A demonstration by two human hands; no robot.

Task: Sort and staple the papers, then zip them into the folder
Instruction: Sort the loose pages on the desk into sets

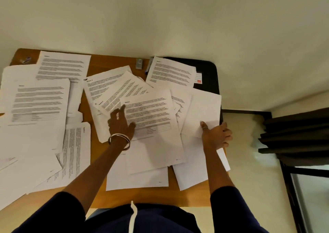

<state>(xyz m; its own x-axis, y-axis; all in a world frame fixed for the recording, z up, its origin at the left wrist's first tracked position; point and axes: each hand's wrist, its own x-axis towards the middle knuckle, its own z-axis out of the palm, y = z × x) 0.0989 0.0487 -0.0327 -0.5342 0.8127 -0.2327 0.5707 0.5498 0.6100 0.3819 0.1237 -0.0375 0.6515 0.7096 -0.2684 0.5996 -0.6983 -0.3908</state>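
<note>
Several printed and blank white sheets lie scattered across a wooden table point(99, 196). My left hand point(120, 121) rests flat with straight fingers on a printed page point(151, 111) in the middle pile. My right hand point(216, 135) pinches the near edge of a blank sheet point(203, 108) at the table's right side, thumb on top. A black zip folder point(209, 72) lies at the far right corner, partly covered by a printed sheet point(170, 71). A small grey stapler point(139, 63) stands at the far edge.
A pen point(149, 66) lies beside the stapler. Stacks of printed pages point(41, 101) cover the table's left half. A small clip-like item point(25, 59) sits at the far left corner. A wall runs behind the table, and dark furniture point(293, 135) stands to the right.
</note>
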